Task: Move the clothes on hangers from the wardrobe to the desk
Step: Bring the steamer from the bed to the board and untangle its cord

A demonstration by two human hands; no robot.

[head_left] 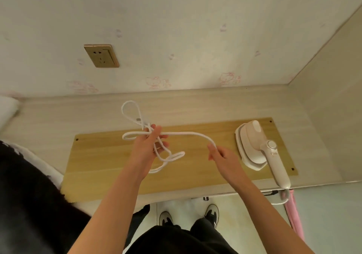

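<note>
A white power cord [188, 134] hangs in several loops above the desk [58, 116]. My left hand [149, 146] holds the bundled loops, with the plug end sticking up behind my fingers. My right hand [221, 155] pinches the cord further along, a free stretch running between both hands. A white handheld steamer [254, 146] lies on a yellow wooden board [109, 167] to the right of my hands. No clothes or hangers show on the desk.
A brass wall socket [101, 55] sits on the wall above the desk's left part. A dark garment [29, 185] lies at the left edge. A side panel [333, 97] closes the desk on the right. A pink strip [293, 214] hangs below the desk's right front.
</note>
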